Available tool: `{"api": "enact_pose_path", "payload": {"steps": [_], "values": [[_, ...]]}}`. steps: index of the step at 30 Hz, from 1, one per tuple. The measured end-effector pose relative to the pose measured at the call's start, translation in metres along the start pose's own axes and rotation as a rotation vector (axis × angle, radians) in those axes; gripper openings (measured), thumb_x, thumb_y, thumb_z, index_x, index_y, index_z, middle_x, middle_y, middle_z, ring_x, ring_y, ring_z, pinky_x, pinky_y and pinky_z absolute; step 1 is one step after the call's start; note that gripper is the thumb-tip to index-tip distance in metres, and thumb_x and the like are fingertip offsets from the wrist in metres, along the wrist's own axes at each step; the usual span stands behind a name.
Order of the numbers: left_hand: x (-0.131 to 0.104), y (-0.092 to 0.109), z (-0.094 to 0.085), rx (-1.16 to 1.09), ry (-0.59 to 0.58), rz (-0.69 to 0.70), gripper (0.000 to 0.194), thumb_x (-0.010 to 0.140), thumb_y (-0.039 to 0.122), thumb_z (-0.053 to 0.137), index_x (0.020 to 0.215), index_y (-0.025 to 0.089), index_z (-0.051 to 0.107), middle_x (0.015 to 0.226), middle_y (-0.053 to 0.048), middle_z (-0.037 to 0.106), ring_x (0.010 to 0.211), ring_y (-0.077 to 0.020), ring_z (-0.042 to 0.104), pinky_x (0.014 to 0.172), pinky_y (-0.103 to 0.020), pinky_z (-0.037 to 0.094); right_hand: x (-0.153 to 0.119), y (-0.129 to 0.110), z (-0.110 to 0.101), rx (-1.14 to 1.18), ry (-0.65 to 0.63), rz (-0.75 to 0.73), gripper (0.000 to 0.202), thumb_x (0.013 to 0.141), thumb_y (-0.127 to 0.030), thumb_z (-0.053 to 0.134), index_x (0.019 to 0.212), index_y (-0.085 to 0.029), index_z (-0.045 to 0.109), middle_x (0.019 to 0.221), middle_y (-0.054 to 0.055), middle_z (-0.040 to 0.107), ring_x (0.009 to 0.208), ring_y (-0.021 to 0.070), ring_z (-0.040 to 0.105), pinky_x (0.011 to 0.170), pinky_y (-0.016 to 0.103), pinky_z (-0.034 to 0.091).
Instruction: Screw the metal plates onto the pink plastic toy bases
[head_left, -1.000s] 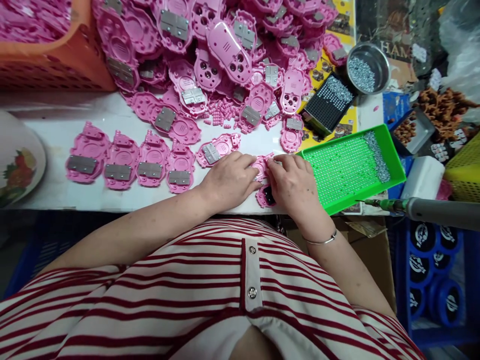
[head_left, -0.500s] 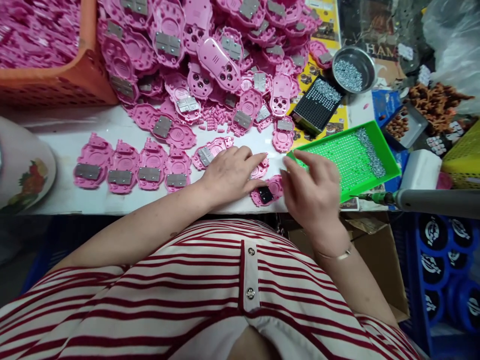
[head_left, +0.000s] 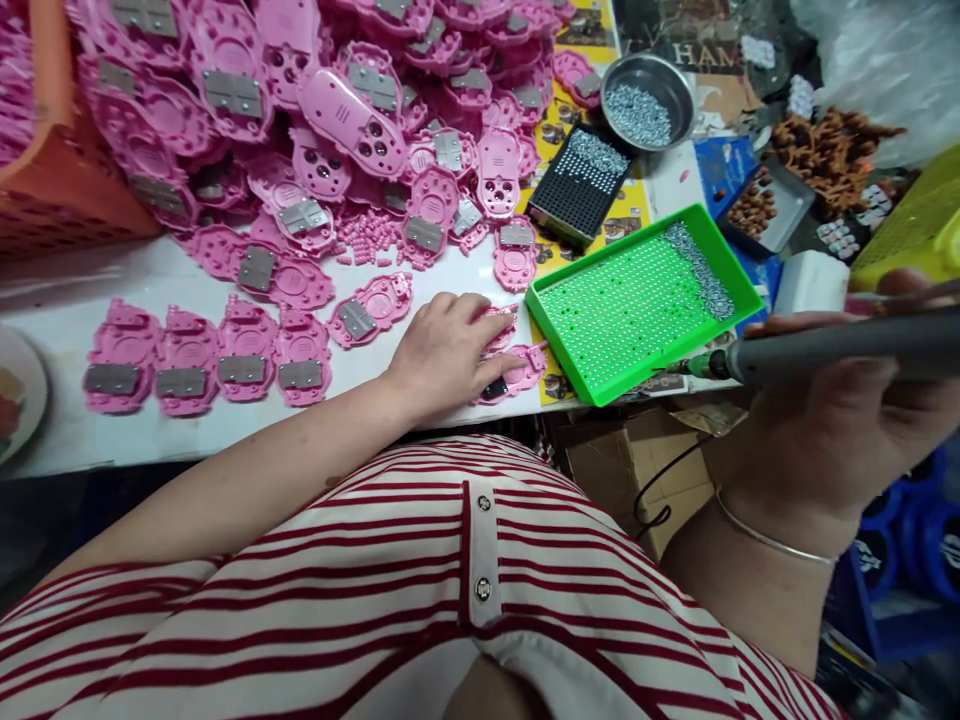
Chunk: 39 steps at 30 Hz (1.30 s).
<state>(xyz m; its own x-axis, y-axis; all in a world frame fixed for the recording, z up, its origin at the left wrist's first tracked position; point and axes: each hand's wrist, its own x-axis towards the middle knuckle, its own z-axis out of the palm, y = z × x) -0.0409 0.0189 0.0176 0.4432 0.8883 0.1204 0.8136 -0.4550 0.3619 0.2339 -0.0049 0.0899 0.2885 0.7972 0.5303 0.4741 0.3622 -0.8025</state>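
My left hand (head_left: pixel 444 345) rests on the white table with its fingers bent over a pink casing (head_left: pixel 528 368) that has a black part in it. A second pink piece shows under its fingertips. On the right, my right hand (head_left: pixel 832 430) is wrapped round a grey electric screwdriver (head_left: pixel 847 350), whose tip points left over the edge of the green tray (head_left: pixel 626 310). Screws lie along the tray's right side. Left of my left hand, a pink casing with a metal plate (head_left: pixel 371 308) lies tilted, beside a row of several similar casings (head_left: pixel 244 350).
A large heap of pink casings (head_left: pixel 232 95) fills the back, beside an orange basket (head_left: pixel 75 180). A black perforated tray (head_left: pixel 577 190) and a metal bowl of screws (head_left: pixel 649 100) stand behind the green tray. Cardboard (head_left: pixel 645 465) is below the table edge.
My right hand has moved right, from beside the green tray to the screwdriver, and taken hold of it. The view has shifted right. My left hand stays over the pink pieces.
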Motion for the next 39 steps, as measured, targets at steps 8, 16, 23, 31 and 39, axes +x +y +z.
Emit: {"api": "enact_pose_path", "payload": {"steps": [8,16,23,31,39], "values": [[-0.011,0.014,0.018,0.013,0.013,-0.033,0.071,0.087,0.061,0.061,0.141,0.015,0.054,0.142,-0.019,0.050,0.126,-0.0352,0.046,0.109,-0.050,0.039,0.016,0.008,0.074,0.613,-0.001,-0.130,0.019,0.073,-0.038,0.075,0.090,-0.031,0.070,0.050,-0.009,0.043,0.036,0.0075,0.036,0.035,0.024,0.035],[-0.010,0.011,0.022,-0.070,0.100,0.030,0.058,0.090,0.050,0.060,0.135,0.013,0.058,0.134,-0.016,0.055,0.123,-0.0330,0.048,0.110,-0.050,0.038,0.003,0.025,0.104,0.615,-0.053,-0.137,0.025,0.079,-0.046,0.071,0.093,-0.030,0.059,0.053,-0.009,0.039,0.038,0.0081,0.039,0.041,0.024,0.041],[-0.010,0.010,0.022,-0.113,0.107,0.049,0.058,0.090,0.050,0.059,0.134,0.011,0.059,0.132,-0.016,0.058,0.120,-0.0329,0.047,0.108,-0.050,0.039,-0.001,0.034,0.105,0.568,-0.104,-0.035,0.026,0.077,-0.044,0.071,0.095,-0.029,0.060,0.067,-0.006,0.050,0.043,0.0081,0.046,0.048,0.028,0.050],[-0.010,0.010,0.019,-0.108,0.099,0.055,0.057,0.091,0.050,0.059,0.133,0.011,0.059,0.133,-0.015,0.059,0.120,-0.0324,0.048,0.109,-0.049,0.039,-0.003,0.030,0.104,0.522,-0.103,-0.020,0.024,0.078,-0.043,0.069,0.094,-0.028,0.058,0.065,-0.007,0.051,0.044,0.0072,0.047,0.045,0.024,0.049],[-0.010,0.010,0.019,-0.127,0.111,0.056,0.054,0.090,0.049,0.060,0.128,0.010,0.062,0.130,-0.015,0.062,0.118,-0.0314,0.050,0.109,-0.046,0.039,-0.004,0.033,0.106,0.513,-0.147,0.040,0.029,0.076,-0.050,0.072,0.089,-0.027,0.059,0.057,-0.007,0.048,0.043,0.0090,0.046,0.043,0.027,0.044]]}}
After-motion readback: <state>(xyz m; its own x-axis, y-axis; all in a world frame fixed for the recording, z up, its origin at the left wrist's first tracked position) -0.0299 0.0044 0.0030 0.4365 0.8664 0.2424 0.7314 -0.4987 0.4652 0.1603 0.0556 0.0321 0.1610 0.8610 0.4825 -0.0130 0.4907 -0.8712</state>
